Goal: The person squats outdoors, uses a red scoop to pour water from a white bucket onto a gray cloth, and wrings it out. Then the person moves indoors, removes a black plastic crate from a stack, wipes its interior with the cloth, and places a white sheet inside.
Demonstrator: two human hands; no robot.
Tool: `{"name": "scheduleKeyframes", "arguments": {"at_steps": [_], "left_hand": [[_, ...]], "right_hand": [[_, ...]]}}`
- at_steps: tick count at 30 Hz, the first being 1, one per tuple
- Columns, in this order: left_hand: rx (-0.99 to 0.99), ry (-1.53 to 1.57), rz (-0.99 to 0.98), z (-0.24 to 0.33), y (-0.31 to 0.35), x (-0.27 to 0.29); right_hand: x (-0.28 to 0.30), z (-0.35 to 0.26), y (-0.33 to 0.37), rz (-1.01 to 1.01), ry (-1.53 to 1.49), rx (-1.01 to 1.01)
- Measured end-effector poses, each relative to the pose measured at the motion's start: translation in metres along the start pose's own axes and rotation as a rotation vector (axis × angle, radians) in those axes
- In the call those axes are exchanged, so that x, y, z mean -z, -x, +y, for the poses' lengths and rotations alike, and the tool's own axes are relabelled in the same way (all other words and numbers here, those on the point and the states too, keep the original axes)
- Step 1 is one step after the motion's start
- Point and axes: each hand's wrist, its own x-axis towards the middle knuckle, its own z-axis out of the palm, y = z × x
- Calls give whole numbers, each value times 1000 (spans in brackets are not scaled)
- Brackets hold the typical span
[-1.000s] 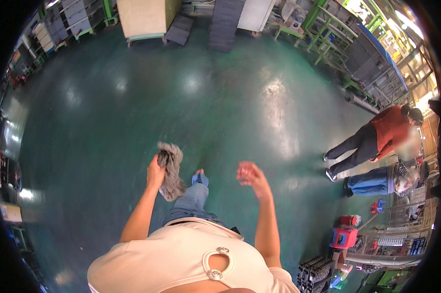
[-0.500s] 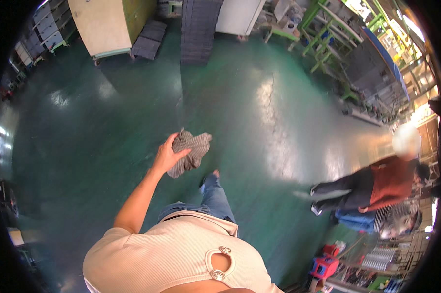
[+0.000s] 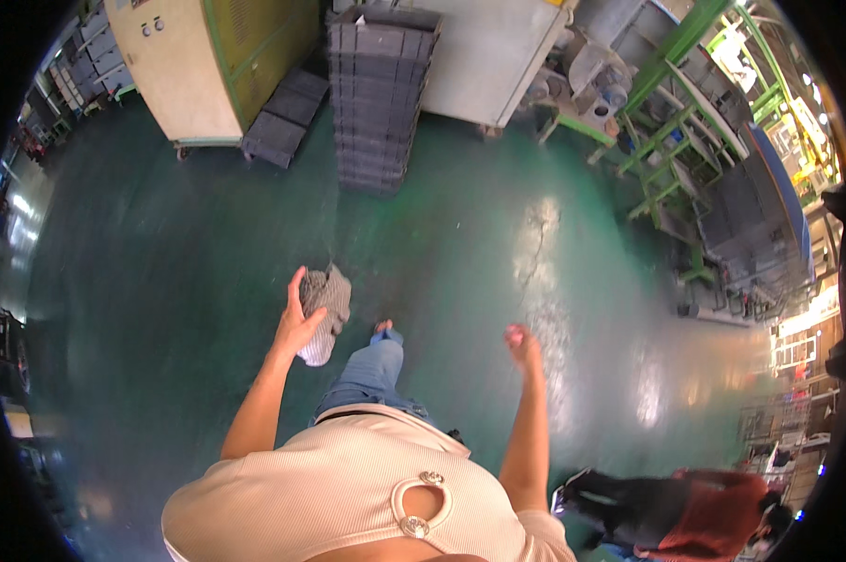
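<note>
In front of my waist, on the left, my left hand is closed around a soft bundle of grey knitted gloves. The fabric is ribbed, and finger-like lobes show along its right side. My thumb lies over the near face, and part of the bundle is hidden by the hand. Out to the right, my right hand hangs over the floor with its fingers curled in. Nothing shows in it, and it touches nothing.
A stack of dark grey crates stands ahead, beside a beige cabinet on casters. Dark flat boxes lie between them. Green-framed racks stand at far right. A person in a red top is at lower right, on the green floor.
My right arm has come into view on the right. The crates and cabinets are nearer. The person in red has shifted lower in view. The gloves stay in my left hand, turned more upright.
</note>
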Motion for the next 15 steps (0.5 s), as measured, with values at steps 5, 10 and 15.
{"name": "scheduleKeyframes", "arguments": {"at_steps": [5, 10, 15], "left_hand": [[-38, -62, -309, 27, -141, -79], [1, -249, -660, 63, -271, -172], [-134, -487, -567, 49, -346, -276]], "right_hand": [[-19, -31, -56, -296, 82, -60], [13, -33, -143, -257, -148, -221], [49, -21, -292, -397, 180, -146]]}}
